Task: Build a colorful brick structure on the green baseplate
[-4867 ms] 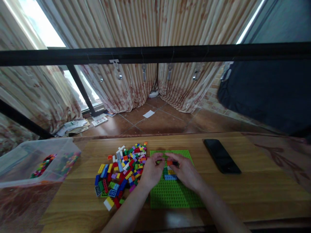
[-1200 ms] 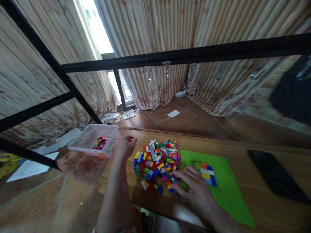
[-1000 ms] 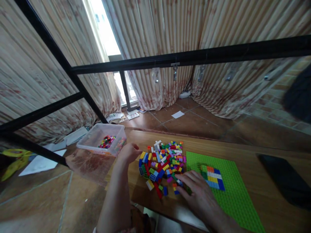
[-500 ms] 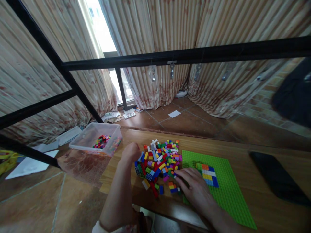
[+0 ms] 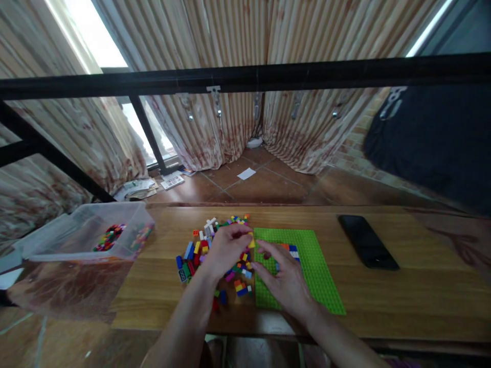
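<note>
A heap of small coloured bricks [image 5: 199, 250] lies on a wooden table [image 5: 383, 296], left of a green studded baseplate [image 5: 318, 266]. A low block of orange, white and blue bricks [image 5: 292, 250] stands on the plate, mostly hidden by my right hand. My left hand [image 5: 226, 248] rests over the right side of the heap with its fingers curled, pinching at a yellow brick [image 5: 251, 243] by the plate's left edge. My right hand [image 5: 284, 278] lies on the plate with fingers stretched toward the heap, holding nothing that I can see.
A clear plastic bin [image 5: 82, 235] with more bricks stands at the table's left end. A black phone [image 5: 366, 248] lies flat at the right. A black metal bar [image 5: 245, 76] crosses overhead. Curtains, tiled floor and papers lie beyond the table.
My left hand came back from near the bin and settled onto the heap, closing on a brick. My right hand shifted from the heap's edge onto the baseplate. The view swung right.
</note>
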The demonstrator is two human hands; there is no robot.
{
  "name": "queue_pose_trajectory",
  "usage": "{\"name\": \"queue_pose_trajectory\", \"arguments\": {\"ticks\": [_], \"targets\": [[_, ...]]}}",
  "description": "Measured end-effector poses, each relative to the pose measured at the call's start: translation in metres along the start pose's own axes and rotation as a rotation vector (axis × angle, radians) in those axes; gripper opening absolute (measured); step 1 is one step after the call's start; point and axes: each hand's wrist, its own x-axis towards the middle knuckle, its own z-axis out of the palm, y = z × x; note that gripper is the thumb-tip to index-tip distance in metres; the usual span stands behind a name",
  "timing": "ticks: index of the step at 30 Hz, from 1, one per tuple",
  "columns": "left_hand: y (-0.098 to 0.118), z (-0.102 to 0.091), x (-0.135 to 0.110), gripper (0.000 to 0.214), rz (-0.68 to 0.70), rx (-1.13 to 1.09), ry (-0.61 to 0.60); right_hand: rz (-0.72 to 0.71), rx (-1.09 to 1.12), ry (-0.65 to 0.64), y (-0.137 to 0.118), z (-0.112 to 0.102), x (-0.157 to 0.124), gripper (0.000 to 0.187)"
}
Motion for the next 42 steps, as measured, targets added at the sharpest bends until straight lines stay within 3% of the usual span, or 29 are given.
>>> {"name": "queue_pose_trajectory", "arguments": {"ticks": [2,4,13,16,20,26,34,42], "targets": [[-0.007,0.028,0.000,0.015,0.003,-0.061,-0.118,0.070,0.006,0.051,0.005,-0.006,0.002,0.036],[-0.014,0.046,0.000,0.013,0.001,-0.108,-0.133,0.116,0.013,0.076,0.012,-0.013,0.003,0.029],[-0.024,0.077,0.007,0.017,-0.044,-0.108,-0.103,0.246,-0.010,-0.003,0.040,-0.050,0.002,0.021],[-0.026,0.080,0.009,0.018,0.010,0.014,-0.097,0.247,-0.083,-0.007,0.050,-0.061,0.002,0.020],[-0.026,0.074,0.013,0.017,0.114,0.256,0.001,0.307,-0.211,0.013,0.069,-0.070,0.002,0.024],[-0.027,0.068,0.016,0.019,0.120,0.478,0.033,0.295,-0.255,-0.102,0.084,-0.071,0.004,0.023],[-0.030,0.071,0.015,0.024,0.133,0.577,-0.015,0.242,-0.298,-0.204,0.084,-0.068,0.008,0.022],[-0.032,0.071,0.012,0.026,0.200,0.670,-0.046,0.224,-0.295,-0.212,0.087,-0.068,0.009,0.023]]}}
